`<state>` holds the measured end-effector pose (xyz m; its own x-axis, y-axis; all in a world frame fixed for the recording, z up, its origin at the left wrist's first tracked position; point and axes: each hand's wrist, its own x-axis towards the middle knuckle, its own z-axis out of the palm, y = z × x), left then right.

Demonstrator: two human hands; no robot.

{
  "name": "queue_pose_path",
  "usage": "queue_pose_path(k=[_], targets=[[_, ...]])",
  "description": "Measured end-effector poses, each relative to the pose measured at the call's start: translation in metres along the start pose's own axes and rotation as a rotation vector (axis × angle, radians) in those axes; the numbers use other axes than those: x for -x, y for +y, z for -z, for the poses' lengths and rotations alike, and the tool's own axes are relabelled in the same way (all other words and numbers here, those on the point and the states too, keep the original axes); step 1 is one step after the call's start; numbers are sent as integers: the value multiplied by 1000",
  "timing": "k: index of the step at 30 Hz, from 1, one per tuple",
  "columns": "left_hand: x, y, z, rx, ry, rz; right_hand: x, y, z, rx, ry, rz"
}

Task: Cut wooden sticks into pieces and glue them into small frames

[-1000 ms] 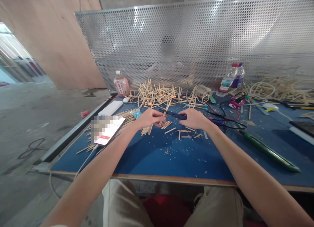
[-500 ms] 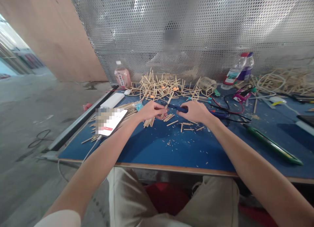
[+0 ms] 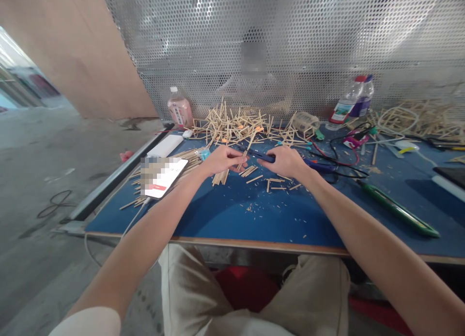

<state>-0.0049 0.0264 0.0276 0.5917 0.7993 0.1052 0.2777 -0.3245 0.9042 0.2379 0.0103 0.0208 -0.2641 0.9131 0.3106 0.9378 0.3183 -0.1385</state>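
Observation:
My left hand (image 3: 225, 160) pinches a thin wooden stick (image 3: 250, 141) that points up and away. In my right hand (image 3: 286, 161) is a slim dark blue hand tool (image 3: 268, 157), its far end reaching toward the stick; whether it is a knife or a cutter I cannot tell. The tool's tip lies close to the left fingers, and contact with the stick is unclear. Short cut sticks (image 3: 220, 178) lie below my left hand, with several loose pieces (image 3: 277, 184) under my right. Small shavings (image 3: 250, 209) are scattered on the blue tabletop (image 3: 225, 222).
A heap of sticks (image 3: 236, 122) lies at the back, beside a tipped clear jar (image 3: 305, 122). A phone (image 3: 169, 177) rests on more sticks at the left. Bottles (image 3: 179, 110) stand by the perforated metal panel (image 3: 308, 45). A green tool (image 3: 399, 210) and cables (image 3: 341, 164) lie right.
The view has shifted slightly. My hands keep nearly the same places, with the stick and dark blue tool still held; the tool's tip appears a little nearer the stick.

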Motion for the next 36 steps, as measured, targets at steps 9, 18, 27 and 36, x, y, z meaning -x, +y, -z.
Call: queue_pose_path(k=[9,18,27,36], targets=[[-2,-3,2,96,39,25,-4,0,1,-61,92,-160],[-7,-12,0,112,177,105,1,-2,5,-220,-4,-287],[-10,-17,-6,-297,265,124,-3,7,5,-271,120,-369],[-18,-23,-19,-451,168,21,-3,11,6,-304,179,-386]])
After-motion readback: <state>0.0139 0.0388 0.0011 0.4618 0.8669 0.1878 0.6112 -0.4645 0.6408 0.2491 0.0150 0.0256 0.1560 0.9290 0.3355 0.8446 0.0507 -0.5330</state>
